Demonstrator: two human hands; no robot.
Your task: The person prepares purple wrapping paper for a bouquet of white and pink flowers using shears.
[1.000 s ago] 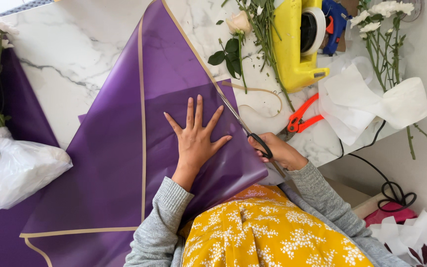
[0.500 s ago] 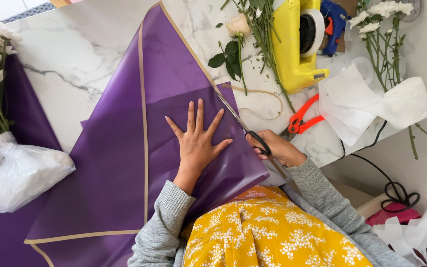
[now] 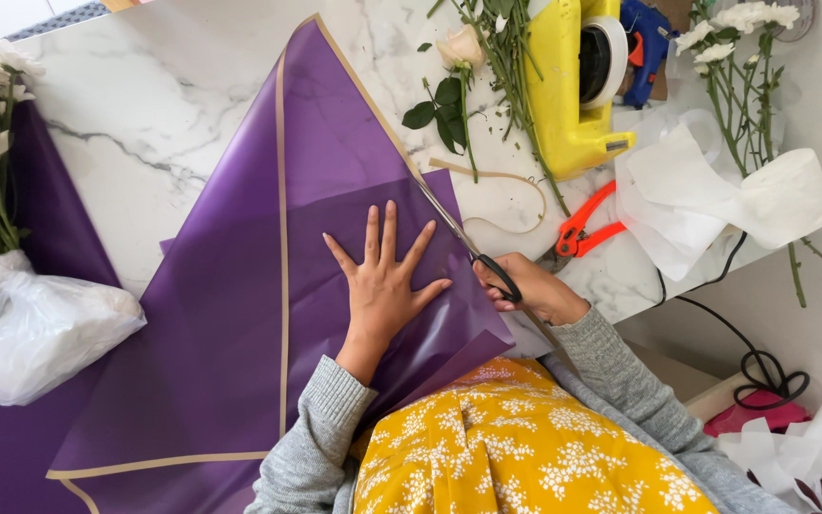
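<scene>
- Left hand (image 3: 384,286) lies flat, fingers (image 3: 374,228) spread and released, pressing down the large purple wrapping sheet with a beige border stripe (image 3: 240,314) that covers the middle of the white marble tabletop (image 3: 145,95).
- Right hand (image 3: 530,288) is clenched through the black loops of the long steel scissors (image 3: 463,243), blades running along the sheet's right edge.
- Risk: the blades sit just beside the left thumb; a slip of the sheet could bring skin under the cut.
- Risk: the glossy sheet looks slippery, so light pressure could let the cut wander off line.
- Risk: the loose beige trimmed strip (image 3: 497,195) curls near the blade tips and could snag.
- Yellow tape dispenser (image 3: 577,90) stands beyond the scissors, orange-handled snips (image 3: 582,224) beside it.
- White plastic-wrapped bouquet base (image 3: 45,324) lies far left; white tissue roll (image 3: 763,195) lies far right.
- No labels or signs are legible.
</scene>
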